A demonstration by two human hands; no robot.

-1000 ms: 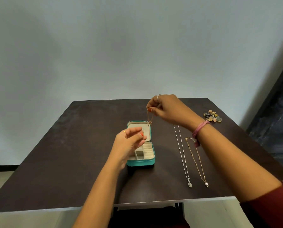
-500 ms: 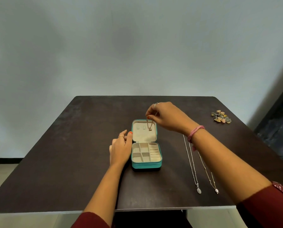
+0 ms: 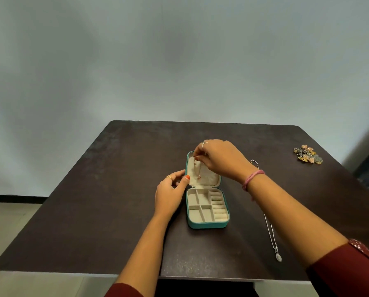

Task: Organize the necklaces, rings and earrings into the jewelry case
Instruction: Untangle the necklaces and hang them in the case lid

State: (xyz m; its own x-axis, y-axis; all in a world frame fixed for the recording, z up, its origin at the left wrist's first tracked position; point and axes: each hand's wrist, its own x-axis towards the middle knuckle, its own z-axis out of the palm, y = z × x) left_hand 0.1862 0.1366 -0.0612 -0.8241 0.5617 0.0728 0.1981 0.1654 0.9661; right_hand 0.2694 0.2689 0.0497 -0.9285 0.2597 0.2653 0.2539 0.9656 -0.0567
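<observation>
Two hands are at the case (image 3: 208,207), which lies open near the middle of the table (image 3: 106,189) with its lid (image 3: 209,179) tipped back on the far side. A gold necklace (image 3: 197,168) is pinched between the curled fingertips of the right hand (image 3: 220,159) at the lid's top left corner, and it hangs down across the lid's pale lining, its long axis running toward the hinge, with a small pendant at the low end. The left hand (image 3: 171,194) is set against the lid's left edge, thumb pressed to the rim and fingers loosely curled behind it; the lid appears to be steadied, though how much of it is actually gripped cannot be told.

The hooking point is judged to lie directly under the right fingertips, so the coming move would be a small one made by that hand, with the chain already aligned down the lid. Whether the chain has caught on a hook cannot be made out; the hooks are hidden by the fingers.

A silver necklace (image 3: 272,239) lies stretched on the table to the right of the case, partly covered by the right forearm. A second chain may be hidden beneath that arm. A cluster of small pieces (image 3: 307,156) is left at the far right; rings and earrings cannot be told apart in it. The tray compartments look unfilled.
</observation>
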